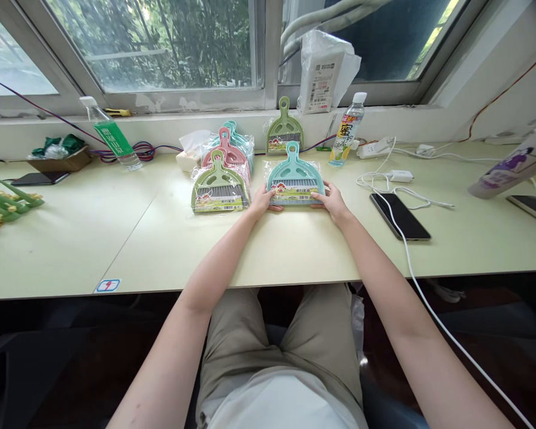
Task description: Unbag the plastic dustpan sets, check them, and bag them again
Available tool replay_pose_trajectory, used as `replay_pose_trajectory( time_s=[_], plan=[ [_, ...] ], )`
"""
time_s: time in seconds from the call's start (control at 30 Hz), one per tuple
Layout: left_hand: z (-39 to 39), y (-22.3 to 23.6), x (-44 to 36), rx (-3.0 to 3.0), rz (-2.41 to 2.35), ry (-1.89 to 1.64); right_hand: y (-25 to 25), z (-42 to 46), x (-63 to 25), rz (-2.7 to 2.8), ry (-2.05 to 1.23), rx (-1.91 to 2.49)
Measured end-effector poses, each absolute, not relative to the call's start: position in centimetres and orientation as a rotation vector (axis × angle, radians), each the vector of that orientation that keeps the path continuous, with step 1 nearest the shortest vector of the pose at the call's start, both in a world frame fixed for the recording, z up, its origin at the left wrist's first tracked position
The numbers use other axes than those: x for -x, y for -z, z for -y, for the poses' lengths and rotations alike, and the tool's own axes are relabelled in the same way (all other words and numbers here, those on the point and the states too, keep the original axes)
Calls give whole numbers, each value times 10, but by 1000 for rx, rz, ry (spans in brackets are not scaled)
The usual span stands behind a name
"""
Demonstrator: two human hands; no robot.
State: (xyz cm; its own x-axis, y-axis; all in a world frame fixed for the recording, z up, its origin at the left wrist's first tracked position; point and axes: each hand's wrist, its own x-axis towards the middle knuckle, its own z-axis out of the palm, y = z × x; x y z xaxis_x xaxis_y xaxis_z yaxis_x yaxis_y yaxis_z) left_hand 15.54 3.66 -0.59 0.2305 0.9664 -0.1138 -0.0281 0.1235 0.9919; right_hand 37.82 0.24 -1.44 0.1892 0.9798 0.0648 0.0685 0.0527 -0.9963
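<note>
Evidently, both hands are gripping the blue dustpan [295,174], the left hand [259,202] closing on one lower corner and the right hand [335,205] on the other. The dustpan is standing upright in its wrapper, its label facing the person, low over the desk [295,256]. Just left of the grip, a green dustpan [218,186] is fronting a row, with a pink dustpan [224,149] sitting behind it; beyond the grip, another green dustpan [284,132] is leaning by the wall. To the right, a phone [399,215] is lying flat. The step in hand seems to be steadying or positioning the blue dustpan; any further shift would be calling for even, two-sided pressure, since the wrapper is probably slippery.
</note>
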Motion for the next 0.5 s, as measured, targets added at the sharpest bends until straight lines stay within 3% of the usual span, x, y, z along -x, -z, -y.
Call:
replay_pose_trajectory(
  time_s=[0.5],
  plan=[
    [-38,1,-157,-1007,-1106,-1196,19,-41,-431,831,-858,1515]
  ],
)
